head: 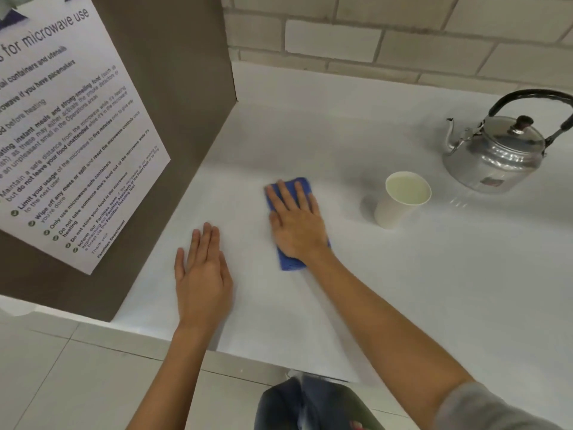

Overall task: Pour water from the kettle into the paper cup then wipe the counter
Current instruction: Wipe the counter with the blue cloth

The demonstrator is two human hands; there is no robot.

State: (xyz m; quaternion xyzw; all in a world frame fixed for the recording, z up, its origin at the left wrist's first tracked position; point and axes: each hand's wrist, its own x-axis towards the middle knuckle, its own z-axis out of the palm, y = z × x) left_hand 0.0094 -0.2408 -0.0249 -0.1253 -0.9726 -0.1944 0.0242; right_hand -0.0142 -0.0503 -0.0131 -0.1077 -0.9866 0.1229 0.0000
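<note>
Evidently the right hand lay spread flat on the blue cloth, pressing it down to wipe. The left hand rested open on the counter, probably for balance.

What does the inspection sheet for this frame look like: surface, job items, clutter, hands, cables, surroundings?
Surface: white counter, no puddle visible.
Job's things: steel kettle upright at right, lid on; paper cup upright in front of it, holding liquid; blue cloth flat on the counter.
Clutter: nothing seen.
Grippers: right hand pressed flat on the cloth; left hand open, flat on bare counter.
Cables: nothing seen.
Surroundings: brown panel with microwave-use notice at left; pale brick wall behind; tiled floor below.
</note>
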